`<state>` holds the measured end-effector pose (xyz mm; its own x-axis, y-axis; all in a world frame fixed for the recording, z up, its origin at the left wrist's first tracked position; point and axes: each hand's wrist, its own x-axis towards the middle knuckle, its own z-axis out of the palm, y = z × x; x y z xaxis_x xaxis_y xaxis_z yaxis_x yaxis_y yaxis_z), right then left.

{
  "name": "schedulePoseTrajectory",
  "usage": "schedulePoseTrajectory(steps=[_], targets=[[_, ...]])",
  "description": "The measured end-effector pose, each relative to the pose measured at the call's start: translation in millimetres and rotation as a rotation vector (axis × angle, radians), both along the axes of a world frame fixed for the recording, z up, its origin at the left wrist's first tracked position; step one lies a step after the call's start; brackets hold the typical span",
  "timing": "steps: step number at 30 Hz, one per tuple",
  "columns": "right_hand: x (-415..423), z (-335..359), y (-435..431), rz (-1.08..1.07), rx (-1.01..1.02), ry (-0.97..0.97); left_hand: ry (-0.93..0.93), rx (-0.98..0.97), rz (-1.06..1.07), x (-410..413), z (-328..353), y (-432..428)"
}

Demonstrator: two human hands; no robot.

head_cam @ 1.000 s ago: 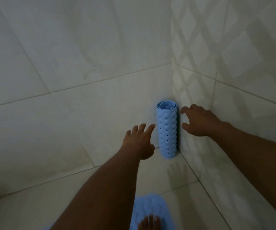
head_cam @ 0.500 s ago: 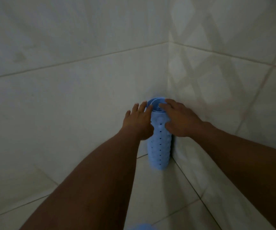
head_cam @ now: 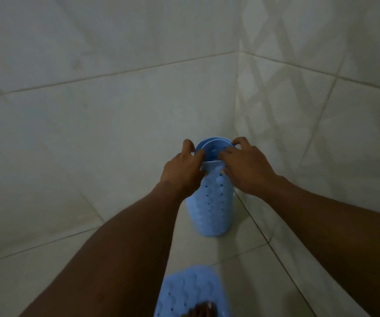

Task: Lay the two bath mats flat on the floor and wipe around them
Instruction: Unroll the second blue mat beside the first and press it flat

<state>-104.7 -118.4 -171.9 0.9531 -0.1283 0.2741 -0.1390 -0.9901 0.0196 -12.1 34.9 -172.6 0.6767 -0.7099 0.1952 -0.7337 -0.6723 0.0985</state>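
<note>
Hands (head_cam: 181, 173) now clasping rolled mat (head_cam: 211, 207) rim, either side

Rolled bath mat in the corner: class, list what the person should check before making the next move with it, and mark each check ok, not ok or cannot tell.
1. Grip on the rolled mat: ok. The left hand and right hand hold its top rim from either side.
2. Roll standing steady: ok. It is upright, base on the floor.
3. Roll laid flat: not ok. It is not yet unrolled.
4. Flat mat in place: cannot tell. Only its end shows, with a foot on it.
5. Room to unroll: cannot tell. Some bare tile lies between the two mats.
</note>
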Motion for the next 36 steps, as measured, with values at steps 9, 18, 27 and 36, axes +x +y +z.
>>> schedulePoseTrajectory(steps=[9,18,27,36], targets=[[-66,-13,60,0.057,0.262,0.124,0.215,0.044,0.181,-88,-7,68],[-72,-60,52,0.038,0.241,-0.138,0.135,-0.095,0.153,-96,-57,52],[-76,-65,104,0.105,0.161,-0.148,0.072,-0.217,0.128,-103,-77,119],[-157,-58,186,0.155,-0.02,-0.116,0.012,-0.262,0.002,-159,-87,212]])
